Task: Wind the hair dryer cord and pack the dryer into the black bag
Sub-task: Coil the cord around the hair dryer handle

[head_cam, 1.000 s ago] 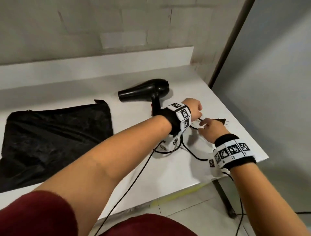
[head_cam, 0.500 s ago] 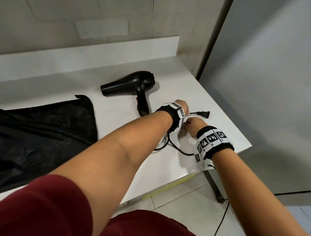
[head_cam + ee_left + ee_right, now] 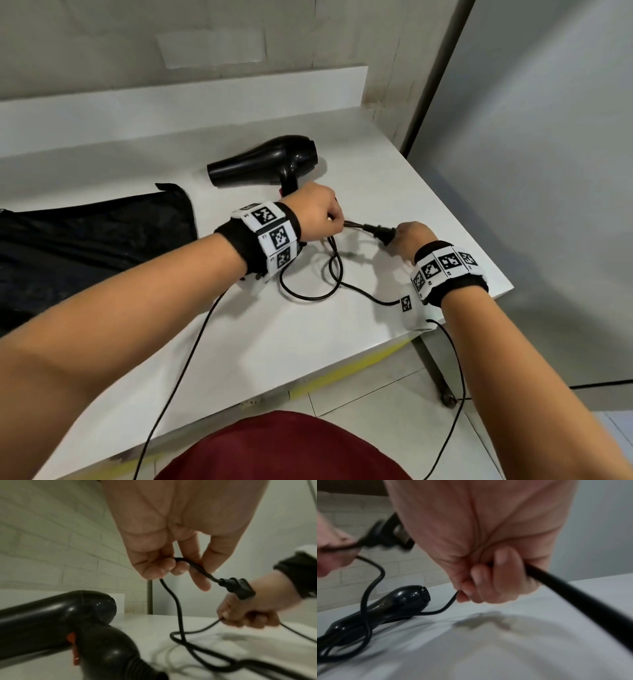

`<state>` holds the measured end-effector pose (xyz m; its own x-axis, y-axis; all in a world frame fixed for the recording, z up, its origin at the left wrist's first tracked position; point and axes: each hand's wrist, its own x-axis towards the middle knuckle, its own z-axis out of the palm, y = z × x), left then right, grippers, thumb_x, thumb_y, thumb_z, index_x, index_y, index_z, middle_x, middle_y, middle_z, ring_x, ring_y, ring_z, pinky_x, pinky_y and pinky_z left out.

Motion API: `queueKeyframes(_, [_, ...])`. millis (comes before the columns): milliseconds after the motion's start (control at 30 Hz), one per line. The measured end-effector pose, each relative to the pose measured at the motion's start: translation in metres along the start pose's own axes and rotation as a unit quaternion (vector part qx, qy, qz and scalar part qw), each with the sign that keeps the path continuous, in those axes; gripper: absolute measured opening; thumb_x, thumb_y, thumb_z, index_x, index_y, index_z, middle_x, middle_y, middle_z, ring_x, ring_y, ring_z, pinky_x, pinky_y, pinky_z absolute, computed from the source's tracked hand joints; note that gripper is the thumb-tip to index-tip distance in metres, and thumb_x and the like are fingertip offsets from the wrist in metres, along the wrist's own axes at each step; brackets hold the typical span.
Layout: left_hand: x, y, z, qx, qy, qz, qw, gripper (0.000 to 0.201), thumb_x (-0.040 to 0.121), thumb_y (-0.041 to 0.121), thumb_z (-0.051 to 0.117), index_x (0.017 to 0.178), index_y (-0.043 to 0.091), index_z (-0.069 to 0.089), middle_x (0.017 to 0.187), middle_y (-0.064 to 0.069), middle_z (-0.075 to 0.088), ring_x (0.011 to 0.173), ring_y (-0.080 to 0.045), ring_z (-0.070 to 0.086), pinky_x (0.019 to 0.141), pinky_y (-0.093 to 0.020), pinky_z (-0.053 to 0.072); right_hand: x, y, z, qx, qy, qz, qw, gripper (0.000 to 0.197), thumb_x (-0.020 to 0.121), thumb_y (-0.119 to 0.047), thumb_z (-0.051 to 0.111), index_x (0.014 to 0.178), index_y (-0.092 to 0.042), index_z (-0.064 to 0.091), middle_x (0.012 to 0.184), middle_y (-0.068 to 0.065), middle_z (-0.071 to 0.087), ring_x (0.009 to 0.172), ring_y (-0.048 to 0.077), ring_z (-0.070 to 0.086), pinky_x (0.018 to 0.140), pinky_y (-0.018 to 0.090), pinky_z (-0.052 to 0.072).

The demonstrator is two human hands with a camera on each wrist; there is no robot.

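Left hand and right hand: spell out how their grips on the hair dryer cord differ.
The left hand pinches the cord between thumb and fingertips close behind the plug; the right hand wraps its curled fingers round the cord farther along. The left hand is raised off the white table; the right hand sits low, near the tabletop. Both grip the same black cord.

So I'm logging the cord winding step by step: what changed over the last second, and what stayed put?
The left hand keeps pinching the cord just behind the plug. The right hand, earlier beside the plug, has closed around the cord farther along and draws it sideways, leaving a slack loop on the table. The hair dryer and black bag lie where they were.
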<state>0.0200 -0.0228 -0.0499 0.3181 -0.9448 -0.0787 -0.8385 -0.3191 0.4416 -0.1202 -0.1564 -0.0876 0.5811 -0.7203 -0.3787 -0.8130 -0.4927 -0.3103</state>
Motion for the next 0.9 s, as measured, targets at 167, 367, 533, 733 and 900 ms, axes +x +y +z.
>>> queueKeyframes(167, [0.005, -0.004, 0.012, 0.042, -0.013, -0.021, 0.999, 0.027, 0.084, 0.020, 0.051, 0.089, 0.009, 0.075, 0.088, -0.008, 0.065, 0.085, -0.027, 0.062, 0.064, -0.025, 0.039, 0.005, 0.007, 0.001, 0.193, 0.078, -0.031, 0.978, 0.018, 0.090, -0.010, 0.039, 0.078, -0.006, 0.052, 0.065, 0.008, 0.045, 0.071, 0.025, 0.045, 0.048, 0.025, 0.027])
queueKeyframes(367, [0.010, -0.005, 0.014, 0.080, -0.036, -0.034, 0.996, 0.023, 0.083, 0.020, 0.052, 0.083, 0.008, 0.072, 0.085, -0.009, 0.064, 0.081, -0.028, 0.063, 0.061, -0.027, 0.040, 0.000, 0.013, -0.004, 0.245, 0.089, -0.028, 0.965, 0.030, 0.086, -0.007, 0.042, 0.058, -0.014, 0.050, 0.072, 0.006, 0.053, 0.079, 0.024, 0.045, 0.050, 0.021, 0.031])
queueKeyframes(533, [0.017, 0.008, 0.022, 0.077, -0.034, -0.030, 0.996, 0.026, 0.086, 0.025, 0.050, 0.095, 0.015, 0.072, 0.099, -0.010, 0.068, 0.092, -0.030, 0.063, 0.075, -0.029, 0.049, -0.008, -0.008, -0.003, 0.228, 0.024, -0.112, 0.967, 0.014, 0.091, -0.012, 0.046, 0.087, -0.007, 0.058, 0.073, 0.002, 0.054, 0.080, 0.021, 0.046, 0.062, 0.022, 0.035])
queueKeyframes(733, [0.026, 0.012, 0.036, -0.029, -0.040, -0.029, 0.998, 0.026, 0.088, 0.033, 0.059, 0.102, 0.016, 0.072, 0.101, -0.006, 0.071, 0.085, -0.016, 0.059, 0.074, -0.025, 0.044, -0.003, -0.010, 0.015, 0.051, 0.014, -0.100, 0.994, 0.012, 0.083, -0.009, 0.050, 0.075, -0.017, 0.052, 0.074, 0.002, 0.052, 0.081, 0.023, 0.047, 0.090, 0.038, 0.037])
queueKeyframes(900, [0.029, -0.008, 0.023, -0.157, 0.074, -0.067, 0.982, 0.031, 0.093, 0.014, 0.047, 0.120, 0.018, 0.062, 0.129, -0.003, 0.060, 0.113, -0.018, 0.058, 0.092, -0.017, 0.039, 0.003, -0.004, 0.011, 0.133, 0.034, -0.120, 0.983, 0.040, 0.077, 0.008, 0.049, 0.052, -0.020, 0.038, 0.055, -0.002, 0.042, 0.057, 0.017, 0.037, 0.048, 0.006, 0.031])
